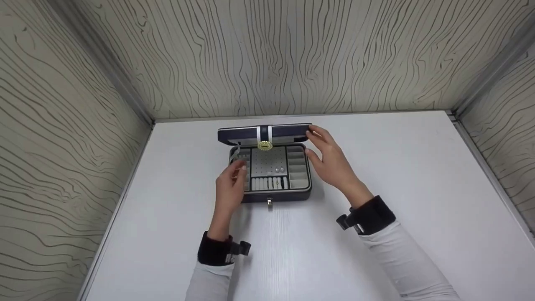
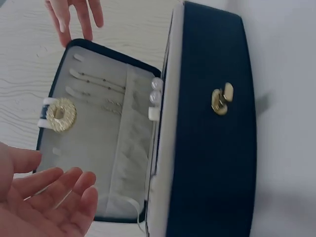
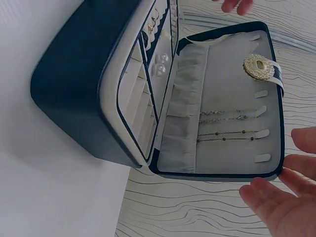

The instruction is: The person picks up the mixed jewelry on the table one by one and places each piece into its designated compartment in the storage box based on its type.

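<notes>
A navy blue jewelry box [image 1: 276,195] sits on the white table with its lid [image 1: 242,133] raised. My right hand [image 1: 332,161] is at the lid's right end, its fingertips touching the corner and its thumb apart from it. Over the box's left compartments hovers my left hand [image 1: 230,186], fingers loosely bent and holding nothing. Inside the lid, thin chain necklaces [image 3: 227,136] hang from small tabs above a gathered fabric pocket [image 3: 180,113]. A strap with a round gold buckle [image 2: 61,115] crosses the lid's edge. Two pearl earrings [image 3: 161,64] sit on the centre panel.
A gold clasp [image 2: 220,98] is on the box's front. Ring rolls [image 1: 267,183] and divided compartments [image 1: 298,167] fill the tray. A white ribbon [image 1: 235,153] joins lid and box at the left. Wood-patterned panels [image 1: 271,58] enclose the white table [image 1: 397,167].
</notes>
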Demonstrator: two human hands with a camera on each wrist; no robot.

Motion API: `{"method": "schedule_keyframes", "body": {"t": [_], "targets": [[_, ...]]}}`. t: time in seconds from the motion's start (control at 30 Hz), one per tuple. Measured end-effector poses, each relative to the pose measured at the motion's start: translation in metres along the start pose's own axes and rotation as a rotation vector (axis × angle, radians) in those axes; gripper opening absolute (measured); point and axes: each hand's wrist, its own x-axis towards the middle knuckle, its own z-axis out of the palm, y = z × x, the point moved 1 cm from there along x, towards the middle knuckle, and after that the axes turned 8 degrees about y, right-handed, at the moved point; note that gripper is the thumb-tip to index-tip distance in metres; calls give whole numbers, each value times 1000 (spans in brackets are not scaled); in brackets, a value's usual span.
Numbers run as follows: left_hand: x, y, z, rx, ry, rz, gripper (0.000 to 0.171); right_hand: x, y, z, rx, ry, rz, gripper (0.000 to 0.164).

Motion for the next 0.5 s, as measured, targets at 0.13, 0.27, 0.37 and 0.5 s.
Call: {"method": "schedule_keyframes", "body": {"t": [0.13, 0.27, 0.37, 0.5], "targets": [[0, 9, 8, -28, -73, 22, 39, -11, 0, 1, 12, 25, -22, 46], [0, 15, 15, -23, -104, 31, 42, -21, 1, 4, 22, 38, -34, 45], [-2, 17, 18, -13, -104, 34, 41, -29, 2, 7, 20, 42, -50, 45], [-6, 16, 20, -35, -97, 39, 33, -39, 4, 10, 25, 49, -80, 45]]}}
